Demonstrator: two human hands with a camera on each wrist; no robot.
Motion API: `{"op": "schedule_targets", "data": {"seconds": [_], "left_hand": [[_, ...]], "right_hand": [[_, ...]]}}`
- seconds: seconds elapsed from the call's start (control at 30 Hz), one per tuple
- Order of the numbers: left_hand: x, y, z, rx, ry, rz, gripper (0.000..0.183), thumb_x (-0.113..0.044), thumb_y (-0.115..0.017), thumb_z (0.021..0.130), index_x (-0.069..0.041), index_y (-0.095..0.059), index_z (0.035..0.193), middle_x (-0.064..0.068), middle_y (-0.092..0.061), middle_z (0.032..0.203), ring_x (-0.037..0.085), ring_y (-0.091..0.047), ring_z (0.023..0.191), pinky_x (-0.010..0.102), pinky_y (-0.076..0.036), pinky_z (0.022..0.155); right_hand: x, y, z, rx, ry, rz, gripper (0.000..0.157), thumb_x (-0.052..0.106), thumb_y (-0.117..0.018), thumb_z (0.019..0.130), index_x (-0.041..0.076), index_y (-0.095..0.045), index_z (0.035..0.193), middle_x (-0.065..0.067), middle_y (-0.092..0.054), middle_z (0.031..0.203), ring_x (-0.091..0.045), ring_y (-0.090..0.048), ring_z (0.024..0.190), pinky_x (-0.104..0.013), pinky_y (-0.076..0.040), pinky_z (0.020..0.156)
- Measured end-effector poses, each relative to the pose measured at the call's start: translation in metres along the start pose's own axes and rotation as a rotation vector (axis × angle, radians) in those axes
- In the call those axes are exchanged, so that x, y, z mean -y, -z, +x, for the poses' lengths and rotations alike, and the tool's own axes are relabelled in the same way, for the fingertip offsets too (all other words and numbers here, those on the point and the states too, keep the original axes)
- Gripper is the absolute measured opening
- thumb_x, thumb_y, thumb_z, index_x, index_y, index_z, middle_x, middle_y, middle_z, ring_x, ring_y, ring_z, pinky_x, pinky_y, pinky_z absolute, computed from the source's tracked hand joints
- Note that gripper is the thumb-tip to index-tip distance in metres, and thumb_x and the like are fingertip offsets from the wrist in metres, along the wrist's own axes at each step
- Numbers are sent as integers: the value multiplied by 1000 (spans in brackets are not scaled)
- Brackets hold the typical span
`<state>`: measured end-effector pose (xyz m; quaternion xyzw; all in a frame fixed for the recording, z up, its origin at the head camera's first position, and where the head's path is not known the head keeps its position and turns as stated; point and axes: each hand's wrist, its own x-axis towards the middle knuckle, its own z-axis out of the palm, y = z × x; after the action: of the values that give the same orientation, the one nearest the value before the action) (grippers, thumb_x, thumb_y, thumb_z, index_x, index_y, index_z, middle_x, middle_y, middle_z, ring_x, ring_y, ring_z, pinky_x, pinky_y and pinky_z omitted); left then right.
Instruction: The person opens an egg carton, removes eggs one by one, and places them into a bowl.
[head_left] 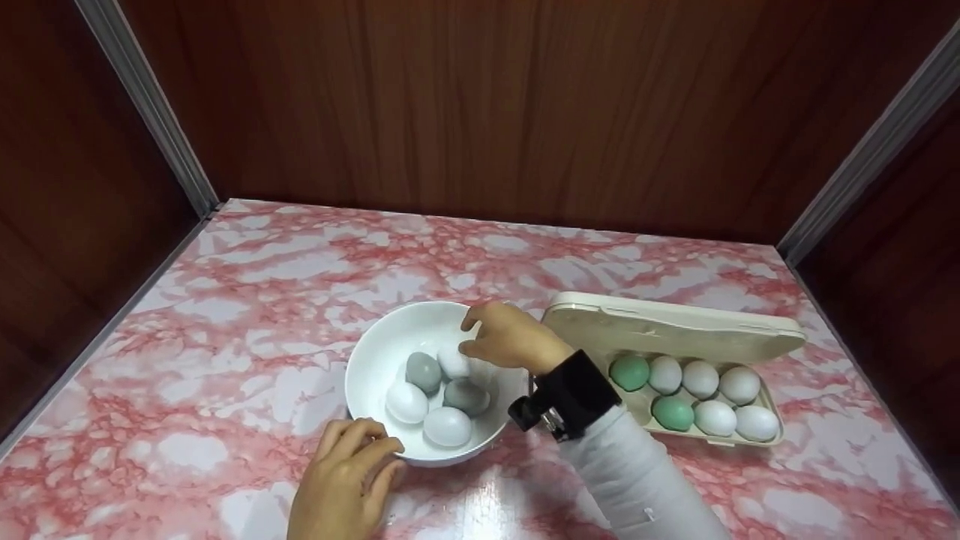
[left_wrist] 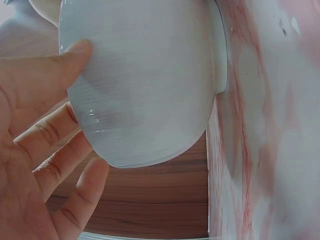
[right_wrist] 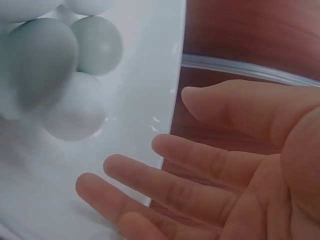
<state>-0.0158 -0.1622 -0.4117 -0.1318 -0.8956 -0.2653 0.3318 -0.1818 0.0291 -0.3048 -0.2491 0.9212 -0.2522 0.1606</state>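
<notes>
A white bowl [head_left: 369, 367] holds several eggs, among them a grey-green egg [head_left: 424, 373] and a white egg [head_left: 448, 427]. At its near left side, my left hand [head_left: 337, 480] pinches the rim. The left wrist view has the thumb [left_wrist: 80, 52] against the bowl's outer wall, with the other fingers over the rim. Above the right part of the bowl, my right hand [head_left: 514, 337] holds nothing. Its fingers [right_wrist: 175, 190] are spread and nearly straight in the right wrist view, reaching past the rim over the inside, apart from the eggs.
To the right stands an egg carton [head_left: 675, 330] with its lid raised. In it sit a green egg [head_left: 629, 373], a second green egg [head_left: 673, 413] and several white ones. The pink marbled table [head_left: 187, 337] has wood-grain panels [head_left: 450, 105] at its back and sides.
</notes>
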Motion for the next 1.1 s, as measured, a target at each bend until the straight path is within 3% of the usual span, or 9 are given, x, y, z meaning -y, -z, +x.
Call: {"op": "schedule_targets", "data": {"seconds": [0.1,0.27,0.4,0.63,0.8,0.93,1.1], "left_hand": [[0,0,-1,2,5,-2,25,-5,-87,66,-15,-75,85,-4,-65,99,13,-53,93,27,-57,75],[0,0,-1,3,9,0,25,-5,-87,65,-15,-75,85,-4,-66,100,13,-53,94,29,-57,77],[0,-1,-1,2,9,0,25,-6,-87,66,-15,-75,86,-4,-66,100,13,-53,95,30,-57,79],[0,0,0,7,7,14,24,-8,-87,67,-15,-75,86,-5,-66,100,14,-54,95,31,-57,80],[-1,1,0,8,11,21,25,-7,-88,66,-15,-75,86,-6,-66,101,13,-53,95,31,-56,81],[-2,1,0,16,26,23,26,-7,-88,66,-15,-76,87,-7,-65,101,13,-53,96,31,-57,81],[-4,1,-1,23,38,17,26,-6,-88,66,-15,-76,87,-7,-65,102,12,-53,95,29,-57,80]], "right_hand": [[1,3,-7,-15,29,23,33,16,-66,90,0,-65,119,-14,-74,93,-14,-62,79,-24,-51,70],[2,8,-19,-57,46,35,33,20,-66,92,4,-66,120,-14,-73,102,-22,-68,96,-33,-56,80],[-3,11,-31,-104,69,76,31,20,-65,92,5,-66,119,-12,-73,104,-23,-68,100,-34,-56,81],[-24,16,-54,-193,115,165,29,15,-64,93,2,-66,118,-14,-73,104,-24,-71,91,-36,-59,80],[-43,20,-73,-243,115,288,30,9,-64,94,-3,-64,121,-20,-72,103,-24,-72,87,-28,-60,75],[-59,23,-89,-291,147,314,30,8,-64,94,-5,-63,122,-21,-72,107,-27,-72,89,-23,-58,78],[-76,24,-107,-326,83,328,34,11,-64,96,-5,-61,126,-21,-72,105,-26,-72,90,-20,-57,77]]}}
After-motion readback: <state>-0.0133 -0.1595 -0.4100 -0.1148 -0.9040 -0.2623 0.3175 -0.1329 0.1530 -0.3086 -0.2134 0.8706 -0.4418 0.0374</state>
